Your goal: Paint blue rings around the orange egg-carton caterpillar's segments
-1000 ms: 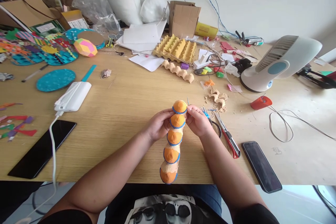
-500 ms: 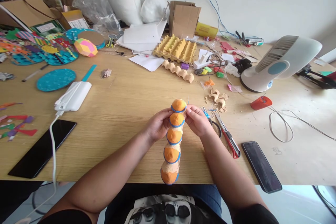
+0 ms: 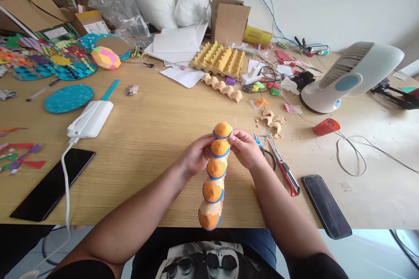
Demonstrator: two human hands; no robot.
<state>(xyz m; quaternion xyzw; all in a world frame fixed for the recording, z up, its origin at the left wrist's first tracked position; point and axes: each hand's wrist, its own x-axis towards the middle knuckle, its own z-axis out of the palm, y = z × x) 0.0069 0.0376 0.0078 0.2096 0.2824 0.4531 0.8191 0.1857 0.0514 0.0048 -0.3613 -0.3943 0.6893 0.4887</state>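
A strip cut from an egg carton point(image 3: 216, 168) is held up over the table's near edge, its far end between my two hands. Its several bumps are covered in orange and rimmed with blue bands; bare tan pulp shows between them. My left hand point(image 3: 198, 155) grips the strip's left side near the far end, fingers partly hidden behind it. On the opposite side, my right hand point(image 3: 246, 148) pinches the edge by the farthest bump. Scissors point(image 3: 269, 157), partly covered by the right hand, and a red utility knife point(image 3: 285, 170) lie right of that hand.
A phone point(image 3: 326, 207) lies at right, with a white fan point(image 3: 347, 78) behind. Carton scraps point(image 3: 273, 122), a tan carton strip point(image 3: 222, 88) and a yellow egg tray point(image 3: 220, 60) lie farther back. At left are a power bank point(image 3: 91, 118) and a black tablet-like slab point(image 3: 54, 185).
The strip's near end has swung slightly to the left. Both hands keep their hold in nearly the same place.
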